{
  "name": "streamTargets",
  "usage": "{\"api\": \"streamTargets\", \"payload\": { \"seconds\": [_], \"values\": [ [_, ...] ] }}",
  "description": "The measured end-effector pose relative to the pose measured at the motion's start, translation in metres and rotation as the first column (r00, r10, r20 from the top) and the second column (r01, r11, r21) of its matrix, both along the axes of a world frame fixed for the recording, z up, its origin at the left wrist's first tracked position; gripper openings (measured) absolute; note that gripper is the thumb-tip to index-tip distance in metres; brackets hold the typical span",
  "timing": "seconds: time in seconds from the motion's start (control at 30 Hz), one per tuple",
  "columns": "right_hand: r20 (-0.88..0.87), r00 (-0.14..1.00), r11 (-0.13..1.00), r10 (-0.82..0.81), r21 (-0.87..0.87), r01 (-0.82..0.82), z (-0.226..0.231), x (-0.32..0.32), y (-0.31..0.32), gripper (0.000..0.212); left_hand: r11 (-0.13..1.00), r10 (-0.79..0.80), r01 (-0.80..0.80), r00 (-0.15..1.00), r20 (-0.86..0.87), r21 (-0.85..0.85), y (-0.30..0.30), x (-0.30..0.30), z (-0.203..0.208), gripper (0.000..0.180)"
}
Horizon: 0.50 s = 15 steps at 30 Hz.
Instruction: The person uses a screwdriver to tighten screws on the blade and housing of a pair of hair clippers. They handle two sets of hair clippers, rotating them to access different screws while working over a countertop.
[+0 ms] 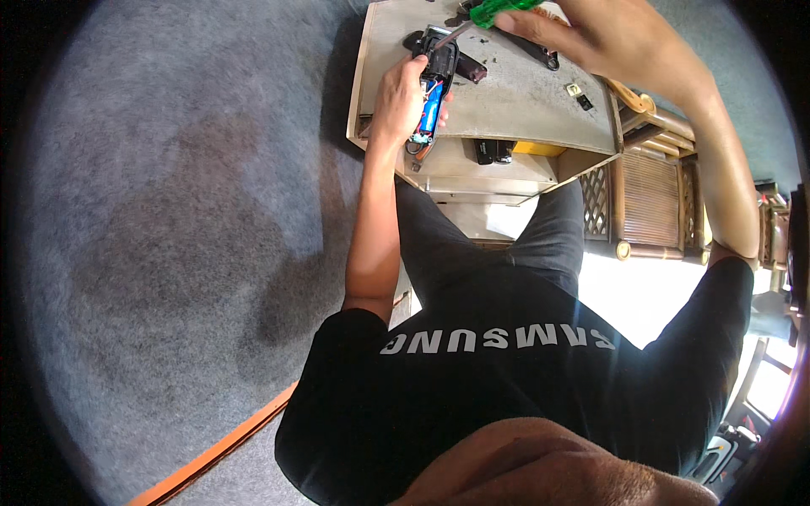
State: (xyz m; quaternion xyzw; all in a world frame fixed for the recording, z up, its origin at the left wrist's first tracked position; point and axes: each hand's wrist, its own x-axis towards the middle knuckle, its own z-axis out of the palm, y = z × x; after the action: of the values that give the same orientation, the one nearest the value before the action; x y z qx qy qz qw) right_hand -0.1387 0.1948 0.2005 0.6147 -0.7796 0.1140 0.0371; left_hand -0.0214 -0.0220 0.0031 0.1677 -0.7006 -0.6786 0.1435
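Observation:
My left hand [398,103] is wrapped round an opened black hair clipper [442,61], held over the table top. Its casing is off on the facing side, so a blue battery [431,108] and thin red wires show. In my right hand [603,42] is a screwdriver with a translucent green handle [499,11], cut off by the top edge of the picture. The metal shaft [454,36] slants down left to the clipper's upper end. Whether the tip sits in a screw is too small to tell.
A dark casing piece [474,71] lies beside the clipper on the pale table [515,114]. A long black part [536,54] and small white [574,89] and black pieces [585,102] lie farther right. Black objects [494,152] sit in the shelf below. A bamboo chair [650,198] stands at right.

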Motion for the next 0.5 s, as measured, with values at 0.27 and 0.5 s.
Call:
{"api": "streamTargets", "payload": {
  "seconds": [0.27, 0.5],
  "values": [
    [-0.152, 0.982, 0.965, 0.116, -0.218, -0.148, -0.014, 0.002, 0.005, 0.036, 0.999, 0.023, -0.023, 1.000, 0.003, 0.024, 0.001, 0.002, 0.002, 0.042],
    [-0.175, 0.980, 0.994, 0.098, -0.037, -0.106, 0.001, 0.013, 0.007, 0.037, 1.000, -0.002, 0.002, 0.999, 0.036, 0.008, 0.002, 0.003, 0.004, 0.044]
  ]
}}
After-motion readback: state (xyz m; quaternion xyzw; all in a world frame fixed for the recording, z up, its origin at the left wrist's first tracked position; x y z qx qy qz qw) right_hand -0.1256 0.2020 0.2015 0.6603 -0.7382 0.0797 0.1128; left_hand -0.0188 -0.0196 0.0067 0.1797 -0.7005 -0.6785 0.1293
